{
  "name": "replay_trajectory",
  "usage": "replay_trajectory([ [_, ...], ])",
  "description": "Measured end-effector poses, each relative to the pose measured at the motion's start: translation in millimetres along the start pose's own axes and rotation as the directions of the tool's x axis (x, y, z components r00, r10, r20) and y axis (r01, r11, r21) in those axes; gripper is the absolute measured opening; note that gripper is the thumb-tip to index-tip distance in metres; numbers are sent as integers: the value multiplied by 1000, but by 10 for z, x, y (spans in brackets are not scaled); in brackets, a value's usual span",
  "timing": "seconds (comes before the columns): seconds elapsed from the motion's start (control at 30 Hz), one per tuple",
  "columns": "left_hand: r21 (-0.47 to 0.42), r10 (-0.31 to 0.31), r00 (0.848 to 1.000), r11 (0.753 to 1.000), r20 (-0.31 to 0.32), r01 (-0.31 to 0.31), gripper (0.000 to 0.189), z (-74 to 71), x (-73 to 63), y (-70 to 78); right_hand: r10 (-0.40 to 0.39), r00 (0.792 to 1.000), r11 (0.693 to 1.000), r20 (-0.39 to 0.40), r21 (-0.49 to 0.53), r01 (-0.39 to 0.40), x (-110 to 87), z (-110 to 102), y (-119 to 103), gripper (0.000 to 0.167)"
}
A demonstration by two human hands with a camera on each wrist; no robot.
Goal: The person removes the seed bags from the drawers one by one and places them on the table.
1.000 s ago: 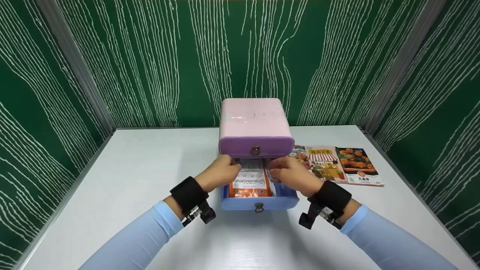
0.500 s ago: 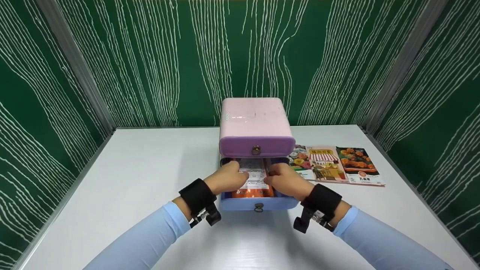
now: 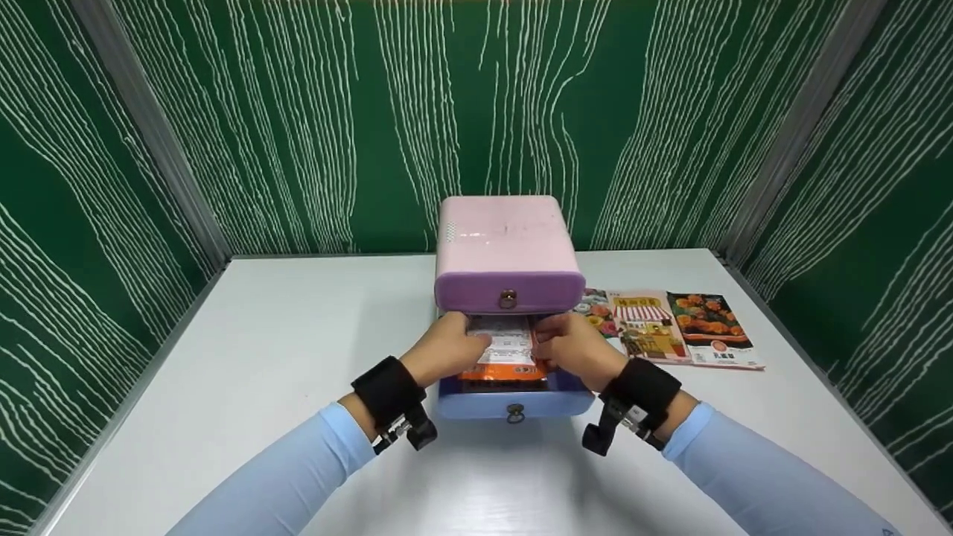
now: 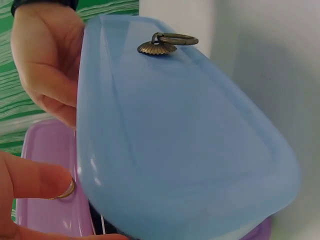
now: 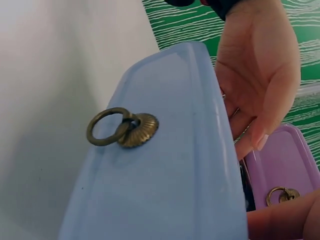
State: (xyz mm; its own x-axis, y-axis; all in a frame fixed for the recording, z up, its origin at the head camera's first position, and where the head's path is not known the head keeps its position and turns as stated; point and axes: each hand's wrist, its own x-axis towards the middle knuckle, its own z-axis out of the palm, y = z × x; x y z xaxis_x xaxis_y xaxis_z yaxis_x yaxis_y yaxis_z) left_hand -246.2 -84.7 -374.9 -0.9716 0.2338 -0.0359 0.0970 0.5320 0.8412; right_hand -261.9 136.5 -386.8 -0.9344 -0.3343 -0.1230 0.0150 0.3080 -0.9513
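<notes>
My left hand (image 3: 443, 348) and right hand (image 3: 584, 350) reach into a pulled-out blue drawer (image 3: 476, 406) with a brass ring pull. Between them lies an orange-and-white printed seed packet (image 3: 506, 370), pinched at its left and right sides, thumbs on top. A dark strip shows below its near edge, inside the drawer. In the left wrist view the blue drawer front (image 4: 180, 130) hides the packet, and the left fingers (image 4: 35, 175) appear at lower left. The right wrist view has the right fingers (image 5: 285, 215) low behind the drawer front (image 5: 165, 175).
Above the drawer sits the pink cabinet (image 3: 506, 234) with its closed purple drawer (image 3: 469, 292). Flower-printed packets lie to the right on the white table (image 3: 298, 313): a marigold one (image 3: 711, 320), a striped-awning one (image 3: 644, 324) and another partly hidden behind the right hand.
Both hands have shifted on the packet's sides, the right one slightly outward. The packet's near edge has moved away from the drawer front, uncovering a dark strip.
</notes>
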Motion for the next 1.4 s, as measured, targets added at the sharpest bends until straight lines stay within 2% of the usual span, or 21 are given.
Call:
replay_trajectory([
  [0.1,8,-29,999,1000,-22,29,18,-33,3,4,20,1000,998,6,52,-20,21,-33,3,27],
  [0.2,16,-59,997,998,-41,60,21,-77,6,6,45,999,993,-5,110,-44,31,-66,6,21],
  [0.3,13,-55,997,998,-60,55,27,-118,2,-6,78,997,984,-14,163,-74,28,-102,-3,23],
  [0.4,7,-21,998,1000,-64,21,40,-147,-3,-37,108,994,974,-7,202,-104,11,-146,-11,36],
  [0.5,47,30,997,999,-71,-26,38,-154,-16,-72,118,993,969,14,218,-118,-18,-190,-14,43],
  [0.6,152,91,992,985,-92,-77,32,-140,-48,-94,113,993,967,45,226,-120,-54,-232,-14,47],
  [0.7,282,185,976,948,-112,-147,33,-115,-86,-105,95,991,966,92,231,-114,-88,-272,-16,50],
  [0.73,322,228,967,929,-115,-181,33,-109,-97,-108,88,990,967,110,231,-112,-101,-285,-17,50],
  [0.8,385,327,938,885,-113,-262,33,-104,-114,-112,76,986,968,150,227,-109,-126,-308,-23,50],
  [0.9,437,475,877,806,-73,-400,32,-109,-122,-120,66,976,968,208,223,-113,-158,-337,-37,52],
  [0.97,449,549,835,754,-32,-479,32,-118,-119,-126,75,970,968,231,216,-126,-181,-351,-48,52],
  [1.13,440,664,745,652,62,-618,26,-142,-94,-142,89,962,972,260,190,-141,-236,-385,-82,49],
  [1.27,426,735,673,584,83,-691,16,-166,-79,-150,80,955,981,285,148,-126,-261,-421,-129,44],
  [1.33,408,763,642,564,75,-718,12,-181,-69,-148,70,954,988,292,115,-107,-273,-440,-157,40],
  [1.4,387,780,624,558,58,-734,9,-195,-61,-146,65,955,992,291,86,-93,-285,-464,-187,38],
])
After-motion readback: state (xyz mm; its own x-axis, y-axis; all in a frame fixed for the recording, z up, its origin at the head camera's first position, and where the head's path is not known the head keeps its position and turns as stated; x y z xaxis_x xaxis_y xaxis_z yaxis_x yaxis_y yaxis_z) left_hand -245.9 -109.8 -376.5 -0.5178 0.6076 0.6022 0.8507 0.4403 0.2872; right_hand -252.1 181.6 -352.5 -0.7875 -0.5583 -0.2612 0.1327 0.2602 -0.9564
